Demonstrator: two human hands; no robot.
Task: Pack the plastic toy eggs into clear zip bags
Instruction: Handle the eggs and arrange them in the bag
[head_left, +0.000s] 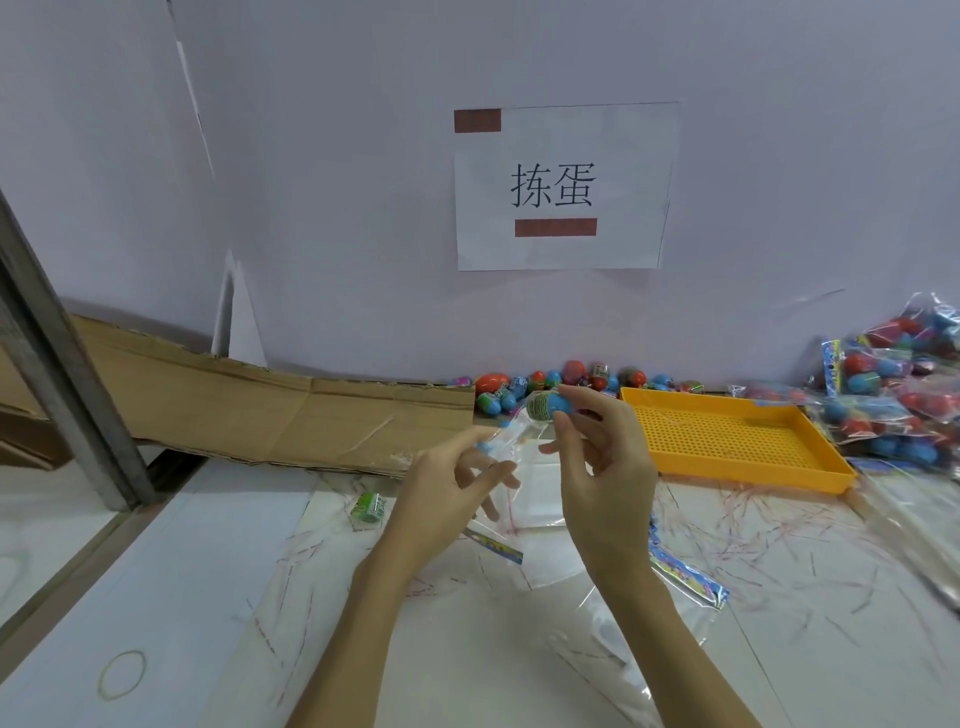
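Right hand (597, 457) pinches a blue-and-green toy egg (548, 405) at the fingertips, raised above the table (208, 571). Left hand (447, 488) grips the mouth of a clear zip bag (511, 441) just below the egg. Loose eggs (550, 384) line the wall; orange tray (727, 436) right; filled bags (893, 395) beyond.

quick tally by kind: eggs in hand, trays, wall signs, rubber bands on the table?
Egg in hand: 1, gripped by the right hand
Yellow tray: 1
Paper sign on the wall: 1
Rubber band: 1
Total: 4
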